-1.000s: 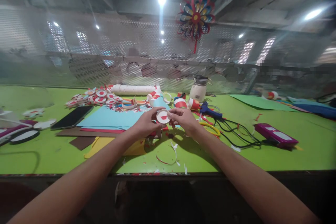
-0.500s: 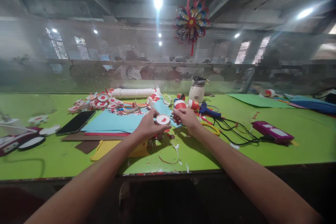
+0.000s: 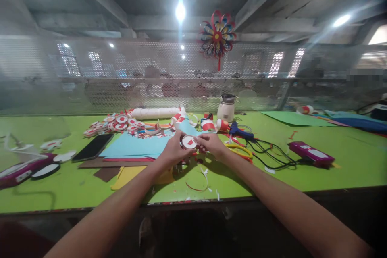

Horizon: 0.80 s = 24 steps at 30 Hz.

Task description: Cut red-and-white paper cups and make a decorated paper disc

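Note:
Both my hands meet over the middle of the green table (image 3: 302,173). My left hand (image 3: 173,152) and my right hand (image 3: 211,144) together pinch a small round white paper disc with a red mark (image 3: 188,142), held just above the table. Under and behind the hands lie light blue paper sheets (image 3: 136,145), with brown, red and yellow sheets (image 3: 127,174) beneath them. Curled red-and-white paper strips (image 3: 198,181) lie on the table in front of my hands.
A pile of finished red-and-white discs (image 3: 116,124) and a white roll (image 3: 154,113) lie at the back left. A black phone (image 3: 93,147), a white jar (image 3: 226,109), a blue glue gun (image 3: 238,131) with black cords, yellow scissors (image 3: 242,151) and a pink case (image 3: 311,153) surround the hands.
My right hand has come back to the disc after reaching toward the far side. The camera has tilted up slightly, so the table sits lower in view.

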### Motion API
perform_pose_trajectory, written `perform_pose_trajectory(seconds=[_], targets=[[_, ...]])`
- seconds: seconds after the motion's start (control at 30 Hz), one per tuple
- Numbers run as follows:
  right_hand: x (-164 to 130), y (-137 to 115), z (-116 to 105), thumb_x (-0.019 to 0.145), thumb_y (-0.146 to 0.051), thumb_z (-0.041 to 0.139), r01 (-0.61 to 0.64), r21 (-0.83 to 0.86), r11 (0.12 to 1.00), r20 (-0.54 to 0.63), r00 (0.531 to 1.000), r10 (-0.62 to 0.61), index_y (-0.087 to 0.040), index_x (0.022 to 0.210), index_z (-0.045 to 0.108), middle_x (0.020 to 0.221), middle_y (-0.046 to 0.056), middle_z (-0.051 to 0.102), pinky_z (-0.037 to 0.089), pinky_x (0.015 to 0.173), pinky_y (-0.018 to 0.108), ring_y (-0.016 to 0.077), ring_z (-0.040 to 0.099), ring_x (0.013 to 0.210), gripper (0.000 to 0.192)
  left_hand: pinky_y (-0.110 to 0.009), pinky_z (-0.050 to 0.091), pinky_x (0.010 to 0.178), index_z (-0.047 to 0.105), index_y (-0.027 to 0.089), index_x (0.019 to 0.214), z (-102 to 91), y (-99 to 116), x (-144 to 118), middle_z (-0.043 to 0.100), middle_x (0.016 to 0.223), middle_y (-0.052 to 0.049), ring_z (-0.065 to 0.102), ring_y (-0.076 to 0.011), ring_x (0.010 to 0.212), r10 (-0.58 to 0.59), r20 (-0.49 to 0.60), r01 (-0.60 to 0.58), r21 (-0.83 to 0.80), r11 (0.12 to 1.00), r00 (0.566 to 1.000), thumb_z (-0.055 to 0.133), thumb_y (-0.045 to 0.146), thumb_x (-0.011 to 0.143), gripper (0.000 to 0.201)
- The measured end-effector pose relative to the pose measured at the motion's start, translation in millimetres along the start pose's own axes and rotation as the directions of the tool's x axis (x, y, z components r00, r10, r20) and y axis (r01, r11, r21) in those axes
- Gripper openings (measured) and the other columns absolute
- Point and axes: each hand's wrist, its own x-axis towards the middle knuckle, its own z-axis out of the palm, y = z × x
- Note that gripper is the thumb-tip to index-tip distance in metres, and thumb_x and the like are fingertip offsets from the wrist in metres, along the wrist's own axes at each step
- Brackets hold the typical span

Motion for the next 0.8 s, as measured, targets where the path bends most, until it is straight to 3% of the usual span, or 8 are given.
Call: perform_pose_trajectory(seconds=[0.3, 0.5, 0.6, 0.8], targets=[[-1.4, 0.3, -4.3, 0.064, -0.045, 0.076, -0.066, 0.128, 0.990, 0.077, 0.995, 0.056, -0.013, 0.072, 0.062, 0.059, -0.001, 0.059, 0.041, 0.042, 0.020, 0.0079, 0.053, 0.047, 0.036, -0.030, 0.049, 0.074, 0.047, 0.020, 0.118, -1.5, 1.5, -0.6, 0.059, 0.112, -0.009, 0.060, -0.0206, 0.093, 0.068, 0.031, -0.066, -0.035, 0.997, 0.997, 0.065, 0.038, 0.071, 0.053], [-2.4, -1.3, -3.5, 0.064, -0.044, 0.077, -0.072, 0.153, 0.986, 0.089, 0.994, 0.059, -0.013, 0.072, 0.062, 0.059, -0.001, 0.060, 0.042, 0.042, 0.020, 0.0084, 0.055, 0.047, 0.035, -0.030, 0.050, 0.076, 0.049, 0.020, 0.108, -1.5, 4.4, -0.8, 0.060, 0.103, -0.006, 0.060, -0.0201, 0.094, 0.089, 0.010, -0.088, -0.076, 0.993, 0.996, 0.067, 0.042, 0.070, 0.047], [-0.3, 0.6, -3.0, 0.065, -0.044, 0.076, -0.058, 0.147, 0.987, 0.050, 0.997, 0.051, -0.013, 0.070, 0.063, 0.058, 0.000, 0.061, 0.042, 0.043, 0.020, 0.0082, 0.054, 0.046, 0.034, -0.030, 0.051, 0.076, 0.050, 0.019, 0.107, -1.8, 2.4, 1.0, 0.060, 0.103, -0.006, 0.060, -0.0193, 0.092, 0.075, 0.011, -0.074, -0.073, 0.995, 0.997, 0.067, 0.040, 0.070, 0.046], [5.2, 0.2, -5.0, 0.075, -0.041, 0.069, -0.054, 0.087, 0.995, -0.136, 0.989, 0.065, -0.013, 0.055, 0.059, 0.048, 0.001, 0.058, 0.040, 0.039, 0.020, 0.0086, 0.053, 0.041, 0.036, -0.033, 0.051, 0.075, 0.059, 0.016, 0.102, -5.1, -6.4, 6.7, 0.061, 0.105, -0.009, 0.058, -0.0217, 0.095, 0.075, -0.033, -0.073, 0.034, 0.997, 0.997, 0.065, 0.038, 0.069, 0.040]])
